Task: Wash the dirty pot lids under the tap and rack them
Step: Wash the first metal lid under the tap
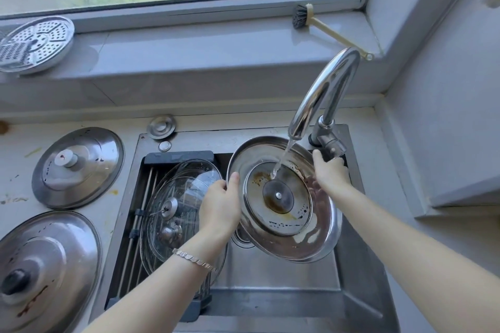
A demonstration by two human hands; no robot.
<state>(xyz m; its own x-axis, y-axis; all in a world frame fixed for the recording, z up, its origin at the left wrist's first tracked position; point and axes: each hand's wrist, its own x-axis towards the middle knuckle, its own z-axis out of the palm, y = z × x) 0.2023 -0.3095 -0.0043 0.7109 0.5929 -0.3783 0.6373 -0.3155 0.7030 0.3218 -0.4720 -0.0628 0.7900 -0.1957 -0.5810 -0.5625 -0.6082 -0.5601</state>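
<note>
Steel lid (284, 197), centre frame, tilts underside-up under the tap (324, 94) so the stream hits the brown grime. Left hand (220, 205) pinches its left rim, thumb over the edge; right hand (331, 173) curls round the tap lever (334, 150), likely setting flow. Glass lid (176, 197) rests racked, centre-left.

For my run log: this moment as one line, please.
phase: rinse; left hand: holds stained round steel lid by rim; right hand: grips chrome tap lever; water: running; racked: clear glass lid

Glossy steel lid (284, 197); glass lid (178, 197)
</note>
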